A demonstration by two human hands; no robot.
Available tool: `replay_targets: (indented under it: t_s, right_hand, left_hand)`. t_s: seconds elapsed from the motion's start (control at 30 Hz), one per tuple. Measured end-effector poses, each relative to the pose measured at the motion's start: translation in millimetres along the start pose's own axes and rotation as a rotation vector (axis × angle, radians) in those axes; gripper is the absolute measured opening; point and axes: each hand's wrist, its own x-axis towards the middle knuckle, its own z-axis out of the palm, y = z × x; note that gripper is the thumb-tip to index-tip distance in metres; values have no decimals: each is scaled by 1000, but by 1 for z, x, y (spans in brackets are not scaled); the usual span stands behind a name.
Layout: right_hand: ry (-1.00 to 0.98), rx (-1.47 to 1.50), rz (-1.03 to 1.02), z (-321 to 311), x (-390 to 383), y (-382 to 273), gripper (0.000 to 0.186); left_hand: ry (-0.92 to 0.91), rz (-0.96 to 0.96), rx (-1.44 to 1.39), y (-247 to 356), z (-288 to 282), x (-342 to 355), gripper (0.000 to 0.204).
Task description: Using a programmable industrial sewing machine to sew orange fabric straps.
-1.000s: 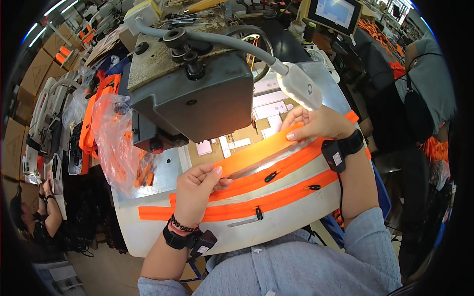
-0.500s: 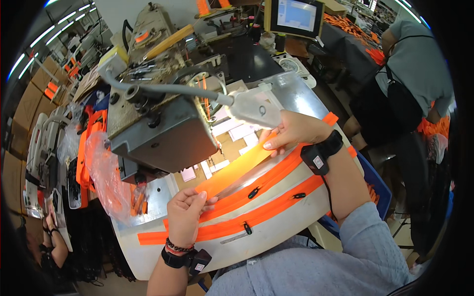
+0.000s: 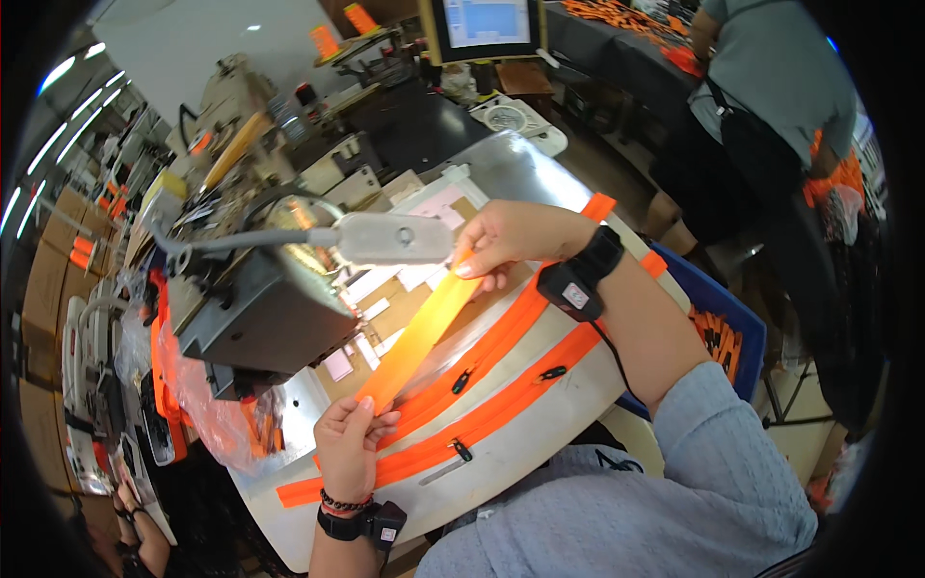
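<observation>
A flat orange fabric strip point(image 3: 416, 337) is stretched at a slant over the sewing table. My left hand point(image 3: 349, 448) pinches its near lower end between thumb and fingers. At its far upper end my right hand point(image 3: 511, 241) is closed on it, just beside the lamp head point(image 3: 395, 238). Two long orange zippers lie curved along the table's front, side by side: the inner zipper point(image 3: 506, 339) with a black slider pull point(image 3: 462, 381), and the outer zipper point(image 3: 506, 405) with two. Behind the strip is a board point(image 3: 393, 292) with white and pink pieces, partly hidden.
A grey sewing machine head point(image 3: 270, 323) stands left of my hands. Crumpled clear plastic point(image 3: 207, 395) lies beyond it. A blue bin point(image 3: 752, 332) with orange pieces sits at right. One person point(image 3: 780, 87) stands far right; another's hands point(image 3: 140, 515) show lower left. A monitor point(image 3: 487, 24) is at the back.
The whole view has shifted, with the machine and lamp now farther left. The strip slants more steeply, and my right hand is now to the right of the lamp head. Both hands keep hold.
</observation>
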Motion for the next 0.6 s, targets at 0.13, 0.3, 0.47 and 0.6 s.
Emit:
replay_targets:
  t_s: [0.13,0.3,0.47,0.6]
  right_hand:
    - [51,-255,-133,-7,2,9,22]
    - [108,-395,-297,3,17,12,21]
    - [271,-457,-311,5,41,27,18]
    - [284,-205,-160,8,14,14,15]
  left_hand:
    - [94,18,23,1,5,-1,17]
    - [26,-40,9,1,-15,-8,28]
    - [-7,-44,153,1,-21,8,30]
    - [-67,-17,246,-5,-31,11,29]
